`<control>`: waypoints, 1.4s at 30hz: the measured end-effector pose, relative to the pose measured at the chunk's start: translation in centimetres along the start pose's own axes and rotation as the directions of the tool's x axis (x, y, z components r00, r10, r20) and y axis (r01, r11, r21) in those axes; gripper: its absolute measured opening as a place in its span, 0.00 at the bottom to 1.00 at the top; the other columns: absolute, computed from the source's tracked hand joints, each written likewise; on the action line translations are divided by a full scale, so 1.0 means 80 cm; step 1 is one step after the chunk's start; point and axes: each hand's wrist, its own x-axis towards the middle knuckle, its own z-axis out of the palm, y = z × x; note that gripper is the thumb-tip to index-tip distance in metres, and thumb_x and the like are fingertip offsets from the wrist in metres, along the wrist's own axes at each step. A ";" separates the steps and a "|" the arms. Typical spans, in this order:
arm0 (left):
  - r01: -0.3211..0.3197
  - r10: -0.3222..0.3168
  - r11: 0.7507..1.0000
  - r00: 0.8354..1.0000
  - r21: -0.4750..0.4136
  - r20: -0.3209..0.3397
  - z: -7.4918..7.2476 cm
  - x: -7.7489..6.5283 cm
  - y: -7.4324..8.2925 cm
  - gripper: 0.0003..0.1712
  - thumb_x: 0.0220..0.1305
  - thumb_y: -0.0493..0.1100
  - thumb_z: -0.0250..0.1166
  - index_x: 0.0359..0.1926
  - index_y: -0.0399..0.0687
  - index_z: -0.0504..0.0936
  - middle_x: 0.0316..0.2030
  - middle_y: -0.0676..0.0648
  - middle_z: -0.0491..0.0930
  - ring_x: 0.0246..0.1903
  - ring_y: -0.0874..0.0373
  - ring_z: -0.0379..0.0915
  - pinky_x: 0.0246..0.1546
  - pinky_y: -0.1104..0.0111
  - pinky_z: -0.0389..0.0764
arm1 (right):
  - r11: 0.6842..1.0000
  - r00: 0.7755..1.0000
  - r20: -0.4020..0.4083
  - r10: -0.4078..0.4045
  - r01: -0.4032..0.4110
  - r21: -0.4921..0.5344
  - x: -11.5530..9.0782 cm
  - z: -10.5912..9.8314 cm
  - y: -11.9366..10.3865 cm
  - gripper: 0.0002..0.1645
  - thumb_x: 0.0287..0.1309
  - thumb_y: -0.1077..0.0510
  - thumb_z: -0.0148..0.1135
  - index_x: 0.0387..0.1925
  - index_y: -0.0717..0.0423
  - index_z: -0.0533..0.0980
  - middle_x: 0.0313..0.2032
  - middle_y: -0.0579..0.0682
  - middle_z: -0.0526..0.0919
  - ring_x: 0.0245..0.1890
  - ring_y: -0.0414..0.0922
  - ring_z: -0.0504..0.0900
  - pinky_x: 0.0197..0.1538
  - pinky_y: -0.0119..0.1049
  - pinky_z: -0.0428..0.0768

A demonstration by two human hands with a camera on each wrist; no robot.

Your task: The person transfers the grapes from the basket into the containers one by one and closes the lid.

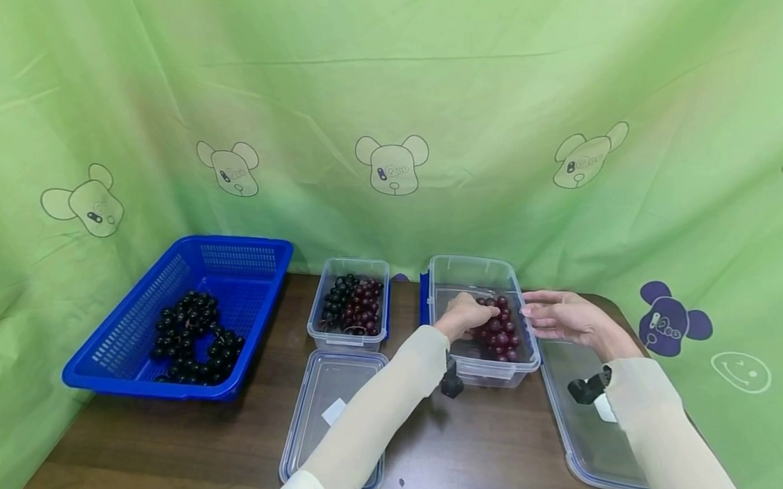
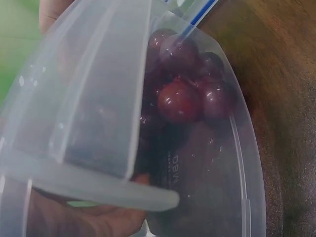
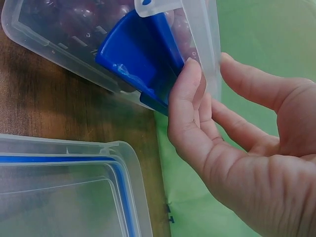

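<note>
Both grape containers (image 1: 494, 368), head view only

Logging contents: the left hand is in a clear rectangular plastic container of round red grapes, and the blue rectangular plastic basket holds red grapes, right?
No: the head view shows round black grapes in the blue basket. The left hand is in the clear container.

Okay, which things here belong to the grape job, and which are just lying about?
In the job:
red grapes
larger container holding them
left hand, inside it
right hand, at its side
probably also smaller container, blue basket, black grapes, both lids

Just there, it seems:
green curtain
wooden table
</note>
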 end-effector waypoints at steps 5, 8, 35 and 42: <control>0.006 -0.006 1.000 0.999 -0.013 0.038 -0.002 0.006 -0.001 0.18 0.65 0.50 0.75 0.43 0.39 0.85 0.37 0.44 0.83 0.35 0.47 0.84 0.47 0.52 0.90 | 1.000 1.000 0.001 0.002 -0.002 -0.002 0.001 -0.001 -0.002 0.47 0.73 0.63 0.61 0.81 0.69 0.46 0.39 0.40 0.89 0.40 0.36 0.88 0.52 0.33 0.88; 0.013 -0.012 1.000 0.999 -0.028 0.049 -0.003 0.008 -0.001 0.20 0.65 0.50 0.74 0.47 0.37 0.85 0.42 0.43 0.83 0.39 0.46 0.85 0.49 0.52 0.90 | 1.000 1.000 0.000 -0.001 0.001 -0.009 0.002 -0.002 -0.003 0.47 0.73 0.63 0.62 0.81 0.69 0.46 0.39 0.39 0.90 0.41 0.36 0.88 0.52 0.33 0.88; -0.236 0.195 0.956 0.955 0.174 0.225 -0.081 -0.007 0.055 0.34 0.73 0.55 0.66 0.68 0.37 0.73 0.66 0.40 0.77 0.55 0.48 0.80 0.63 0.50 0.83 | 0.999 1.000 0.006 -0.017 0.017 -0.027 -0.002 -0.002 0.001 0.46 0.73 0.62 0.62 0.81 0.70 0.48 0.41 0.40 0.90 0.42 0.37 0.89 0.51 0.33 0.88; -0.373 0.295 0.895 0.906 0.245 0.302 -0.134 -0.027 0.092 0.23 0.76 0.57 0.62 0.57 0.44 0.86 0.60 0.47 0.84 0.45 0.58 0.81 0.49 0.62 0.87 | 0.999 1.000 0.006 -0.019 0.019 -0.033 0.004 -0.004 0.005 0.46 0.74 0.62 0.61 0.81 0.70 0.47 0.43 0.41 0.90 0.43 0.37 0.89 0.52 0.34 0.88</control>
